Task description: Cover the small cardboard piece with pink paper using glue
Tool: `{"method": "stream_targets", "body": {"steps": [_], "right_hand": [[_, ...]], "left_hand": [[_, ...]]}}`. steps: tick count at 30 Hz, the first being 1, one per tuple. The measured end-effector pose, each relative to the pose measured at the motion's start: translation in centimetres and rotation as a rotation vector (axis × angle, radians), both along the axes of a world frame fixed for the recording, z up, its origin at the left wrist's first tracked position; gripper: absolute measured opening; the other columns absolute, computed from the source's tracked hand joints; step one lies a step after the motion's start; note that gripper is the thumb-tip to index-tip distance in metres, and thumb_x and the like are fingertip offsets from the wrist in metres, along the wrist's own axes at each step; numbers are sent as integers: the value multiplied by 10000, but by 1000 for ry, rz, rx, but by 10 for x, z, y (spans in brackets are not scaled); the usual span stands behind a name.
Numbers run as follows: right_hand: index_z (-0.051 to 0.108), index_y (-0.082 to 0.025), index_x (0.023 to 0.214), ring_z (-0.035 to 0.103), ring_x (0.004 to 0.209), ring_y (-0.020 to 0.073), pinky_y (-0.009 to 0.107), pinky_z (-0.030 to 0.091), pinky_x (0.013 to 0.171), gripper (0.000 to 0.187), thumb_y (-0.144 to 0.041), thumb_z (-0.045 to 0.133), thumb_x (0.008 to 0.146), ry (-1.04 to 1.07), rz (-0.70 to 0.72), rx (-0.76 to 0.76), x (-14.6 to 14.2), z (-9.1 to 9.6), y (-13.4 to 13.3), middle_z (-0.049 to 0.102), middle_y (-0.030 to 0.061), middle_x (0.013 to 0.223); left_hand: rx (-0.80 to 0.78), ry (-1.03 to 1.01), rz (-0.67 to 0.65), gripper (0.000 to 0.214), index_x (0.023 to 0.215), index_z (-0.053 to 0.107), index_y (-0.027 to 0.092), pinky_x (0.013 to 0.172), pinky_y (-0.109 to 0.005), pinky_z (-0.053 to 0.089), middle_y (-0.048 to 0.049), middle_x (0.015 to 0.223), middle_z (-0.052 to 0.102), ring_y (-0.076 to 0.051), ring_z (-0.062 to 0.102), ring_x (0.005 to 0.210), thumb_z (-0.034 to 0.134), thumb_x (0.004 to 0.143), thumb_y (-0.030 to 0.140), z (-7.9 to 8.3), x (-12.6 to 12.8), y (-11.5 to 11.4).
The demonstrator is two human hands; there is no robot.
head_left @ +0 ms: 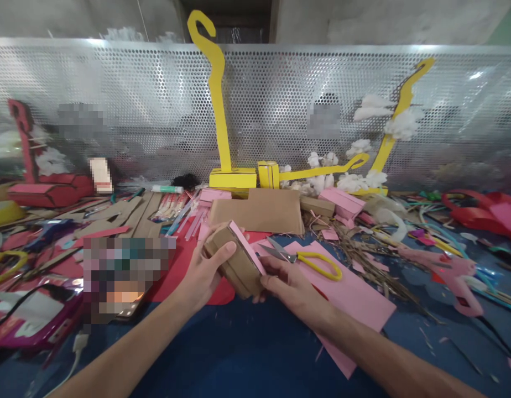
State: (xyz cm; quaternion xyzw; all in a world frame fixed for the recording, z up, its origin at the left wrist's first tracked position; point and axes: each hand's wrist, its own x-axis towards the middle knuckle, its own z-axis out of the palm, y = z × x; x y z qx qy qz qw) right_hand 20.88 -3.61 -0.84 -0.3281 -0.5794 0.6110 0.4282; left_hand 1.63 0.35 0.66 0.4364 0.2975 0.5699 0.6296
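Note:
A small brown cardboard box (239, 271) with a pink paper strip along one side is held tilted above the table. My left hand (209, 265) grips its left side, the thumb lying across the cardboard. At the lower right corner my right hand (284, 284) pinches the box's edge, its fingers partly hidden behind it. Just behind the right hand, yellow-handled scissors (319, 262) lie with blades apart on a pink paper sheet (363, 307). Red paper (176, 276) lies under and behind the left hand.
Yellow hook-shaped paper figures (220, 110) stand by a perforated metal panel (272, 110). A pink glue gun (454, 271) rests at the right with its cord. Brown cardboard (259, 213), pink boxes (342, 202) and scraps crowd the back. A purple case (52, 326) and white cable sit left.

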Motion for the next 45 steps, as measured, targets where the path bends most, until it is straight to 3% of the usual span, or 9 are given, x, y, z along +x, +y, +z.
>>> {"method": "stream_targets", "body": {"steps": [9, 14, 22, 30, 38, 45], "right_hand": [[654, -177, 1184, 659, 724, 146, 311, 548, 735, 349, -341, 681, 878, 97, -12, -18, 3, -14, 4, 703, 29, 906], [662, -177, 1133, 649, 742, 146, 306, 545, 721, 345, -427, 696, 897, 67, -37, -24, 0, -11, 3, 691, 42, 936], [656, -171, 1183, 653, 733, 132, 290, 534, 737, 332, -321, 688, 887, 117, 8, -17, 5, -16, 7, 705, 28, 905], [697, -198, 1079, 649, 696, 151, 299, 527, 670, 252, -354, 717, 882, 78, -60, -20, 2, -14, 5, 703, 36, 891], [710, -215, 1174, 655, 797, 133, 269, 499, 766, 368, -135, 612, 828, 176, -17, -38, 5, -14, 7, 724, 24, 901], [694, -204, 1193, 653, 819, 133, 263, 501, 761, 345, -165, 621, 858, 181, -16, -72, 3, -8, 2, 724, 42, 954]], "left_hand": [[-16, -22, 1, 550, 1272, 620, 224, 757, -320, 569, -93, 1137, 742, -259, 699, 998, 829, 780, 352, 0, -2, 3], [12, -24, 12, 533, 1276, 613, 263, 835, -345, 561, -73, 1163, 731, -254, 685, 1041, 821, 787, 297, -1, -2, 3], [-43, -32, 21, 487, 1205, 652, 206, 733, -305, 566, -103, 1177, 737, -260, 701, 1001, 828, 772, 343, 0, -2, 5], [22, -23, 29, 533, 1219, 639, 232, 859, -348, 574, -99, 1203, 732, -274, 682, 1099, 860, 740, 309, 2, 0, 1], [-52, -77, 39, 387, 1146, 714, 172, 828, -308, 591, -109, 1186, 742, -255, 693, 1069, 787, 819, 366, 0, -3, 7], [-19, -90, 57, 426, 1179, 700, 199, 910, -349, 580, -98, 1190, 744, -294, 659, 1179, 823, 784, 302, 2, -2, 7]]}}
